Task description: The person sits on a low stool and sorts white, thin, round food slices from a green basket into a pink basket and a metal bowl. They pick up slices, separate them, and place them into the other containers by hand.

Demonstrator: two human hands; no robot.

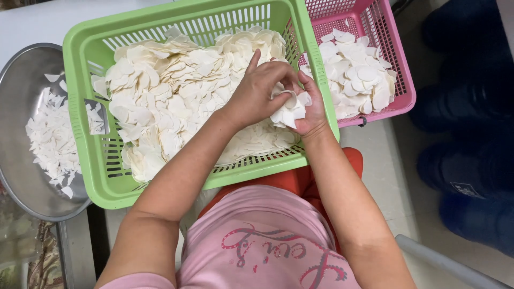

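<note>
On the far left, the steel bowl (21,85) holds a thin scatter of broken white bits. Beside it my green basket (80,107), resting on my lap, is heaped with white petal-shaped slices (176,91), so I judge most of the sorting is left. Over its right side my left hand (259,91) pinches at a small stack of slices (288,111) cupped in my right hand (311,109). Touching the green rim, the pink basket (399,69) is partly filled. Little free room; dark blue containers (471,107) crowd the right.

White counter (32,24) bears green basket (96,176), pink basket (404,91), metal bowl (16,176).
</note>
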